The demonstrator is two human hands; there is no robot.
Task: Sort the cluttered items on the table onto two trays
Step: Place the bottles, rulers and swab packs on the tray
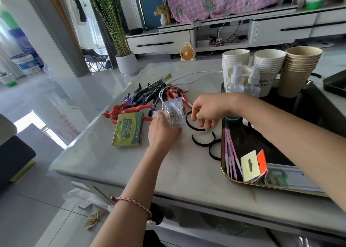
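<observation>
My left hand [163, 129] grips a clear plastic packet [174, 111] holding a white USB cable, near the table's middle. My right hand [207, 109] curls its fingers round a black headband [192, 127] lying beside the packet. Two more black headbands [203, 142] lie just left of the dark gold-rimmed tray [223, 164]. On that tray stand stacked paper cups [268, 63] and two clear spray bottles [236, 81], with pink sticks [231, 153] and small card packets [251, 166] at its near end. A green box [128, 131] and red and purple toy figures [134, 101] lie to the left.
A second dark tray [335, 83] shows at the far right edge. A white cable [194, 76] runs across the back of the table. The table's left edge [78, 140] drops to the floor, where a potted plant [127, 63] and a small fan [187, 52] stand.
</observation>
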